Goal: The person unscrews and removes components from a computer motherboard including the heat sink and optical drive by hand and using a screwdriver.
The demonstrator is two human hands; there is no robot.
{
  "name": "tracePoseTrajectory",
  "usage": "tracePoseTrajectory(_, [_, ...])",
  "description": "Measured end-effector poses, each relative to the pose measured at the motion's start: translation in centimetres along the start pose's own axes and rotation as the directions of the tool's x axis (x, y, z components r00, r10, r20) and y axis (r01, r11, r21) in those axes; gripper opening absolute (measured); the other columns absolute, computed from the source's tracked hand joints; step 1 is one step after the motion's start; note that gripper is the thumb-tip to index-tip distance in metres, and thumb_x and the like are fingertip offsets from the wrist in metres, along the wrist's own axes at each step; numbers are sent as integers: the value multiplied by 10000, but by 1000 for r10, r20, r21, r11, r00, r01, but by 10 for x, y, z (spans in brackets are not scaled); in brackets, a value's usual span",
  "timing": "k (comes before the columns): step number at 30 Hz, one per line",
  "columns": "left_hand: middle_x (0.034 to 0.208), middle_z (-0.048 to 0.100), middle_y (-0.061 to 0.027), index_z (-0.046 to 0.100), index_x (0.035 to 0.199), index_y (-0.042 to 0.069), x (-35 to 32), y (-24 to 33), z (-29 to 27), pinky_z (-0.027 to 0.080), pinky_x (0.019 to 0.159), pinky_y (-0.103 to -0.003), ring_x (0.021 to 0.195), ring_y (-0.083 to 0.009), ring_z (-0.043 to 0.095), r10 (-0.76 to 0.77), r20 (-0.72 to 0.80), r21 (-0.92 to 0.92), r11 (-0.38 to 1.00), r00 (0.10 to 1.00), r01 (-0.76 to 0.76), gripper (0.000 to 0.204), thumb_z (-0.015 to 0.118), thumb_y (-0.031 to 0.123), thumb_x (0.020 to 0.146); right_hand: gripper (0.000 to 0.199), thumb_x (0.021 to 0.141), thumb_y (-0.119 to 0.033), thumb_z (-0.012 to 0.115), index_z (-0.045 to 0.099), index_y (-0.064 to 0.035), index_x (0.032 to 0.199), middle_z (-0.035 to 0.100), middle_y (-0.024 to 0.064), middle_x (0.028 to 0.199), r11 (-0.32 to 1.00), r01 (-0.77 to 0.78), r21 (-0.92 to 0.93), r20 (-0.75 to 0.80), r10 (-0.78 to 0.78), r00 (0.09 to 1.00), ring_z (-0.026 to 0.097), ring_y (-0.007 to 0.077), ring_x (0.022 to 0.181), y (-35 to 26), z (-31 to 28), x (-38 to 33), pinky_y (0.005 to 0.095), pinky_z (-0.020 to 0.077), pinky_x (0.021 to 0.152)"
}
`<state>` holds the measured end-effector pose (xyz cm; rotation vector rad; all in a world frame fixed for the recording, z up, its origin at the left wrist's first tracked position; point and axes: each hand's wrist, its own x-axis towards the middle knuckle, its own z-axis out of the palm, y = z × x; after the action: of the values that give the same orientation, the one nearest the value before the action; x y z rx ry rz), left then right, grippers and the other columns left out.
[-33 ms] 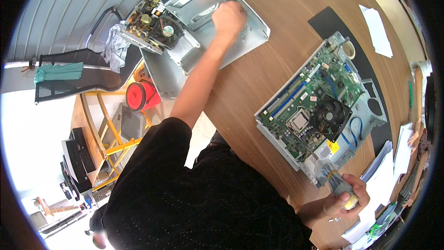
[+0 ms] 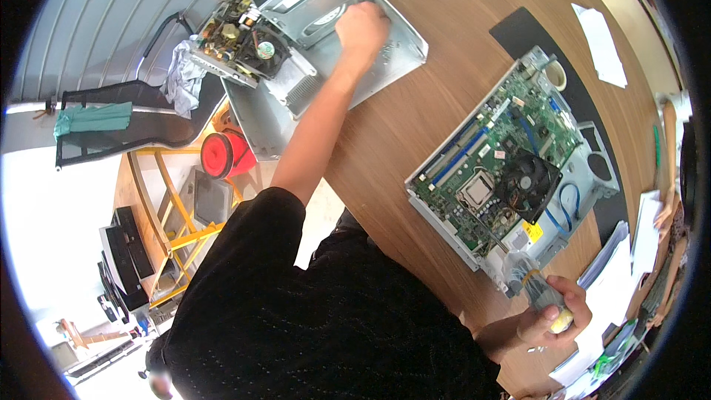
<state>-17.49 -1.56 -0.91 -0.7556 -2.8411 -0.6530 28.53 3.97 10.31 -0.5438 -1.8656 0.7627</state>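
My left hand (image 2: 363,28) is closed, its fingertips hidden, over a silver metal computer case part (image 2: 404,48) at the far left of the table. Small loose screws (image 2: 386,50) lie on the metal beside it. My right hand (image 2: 552,316), at the near right, is wrapped around a grey bundle in clear plastic (image 2: 546,295), with a tan rubber band and a yellow end. Its front end is beside the lower corner of an open computer chassis. That chassis carries a green motherboard (image 2: 463,201) with a bare processor (image 2: 476,189) and a black fan (image 2: 527,182).
An opened power supply (image 2: 237,37) stands at the left of the case part. Dark mat (image 2: 511,32), tape roll (image 2: 555,75) and papers (image 2: 600,44) lie beyond the chassis. A red bucket (image 2: 217,155) and black mesh chair (image 2: 170,130) are left of the table.
The whole view has shifted very slightly. Both hands keep nearly the same places over the case part and beside the chassis.
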Motion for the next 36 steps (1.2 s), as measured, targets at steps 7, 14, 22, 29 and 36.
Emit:
tracePoseTrajectory(7, [819, 693, -150, 745, 865, 137, -6, -19, 2, 538, 716, -441, 786, -350, 676, 22, -76, 56, 998, 997, -17, 191, 621, 238, 760, 378, 869, -293, 640, 441, -3, 1007, 616, 247, 764, 997, 75, 29, 63, -77, 995, 531, 211, 556, -1, -8, 5, 300, 397, 528])
tracePoseTrajectory(14, [797, 711, -119, 737, 910, 76, -54, 8, -49, 531, 682, -349, 727, -241, 690, 228, 62, -277, 939, 972, -202, 182, 685, 203, 791, 353, 913, -304, 586, 465, 15, 1005, 600, 248, 734, 996, 12, -89, -118, -23, 993, 580, 232, 629, -12, -29, -2, 294, 442, 578])
tracePoseTrajectory(22, [832, 688, -25, 704, 948, 0, -141, 92, -81, 491, 654, -241, 766, -79, 612, 498, 695, -632, 767, 518, 109, 125, 676, 69, 847, 423, 913, -413, 596, 445, -28, 1001, 628, 225, 747, 974, -122, -190, -187, 86, 979, 605, 206, 606, 3, -47, -19, 285, 476, 577])
tracePoseTrajectory(29, [829, 687, -101, 676, 860, 19, -159, 142, -56, 495, 700, -269, 745, -160, 650, 763, 644, -735, 637, 55, -233, 65, 669, 25, 796, 416, 911, -412, 592, 447, -31, 993, 627, 223, 748, 983, -133, -128, -208, 104, 973, 591, 207, 616, 2, -48, -25, 295, 478, 584])
tracePoseTrajectory(36, [785, 580, -98, 635, 825, 21, -170, 146, -13, 488, 663, -406, 814, -292, 593, 926, 261, -875, 107, -273, -472, 84, 670, 70, 767, 425, 901, -412, 607, 454, -25, 983, 624, 225, 737, 972, -195, -129, -300, 149, 942, 575, 207, 595, 3, -53, -33, 278, 460, 571])
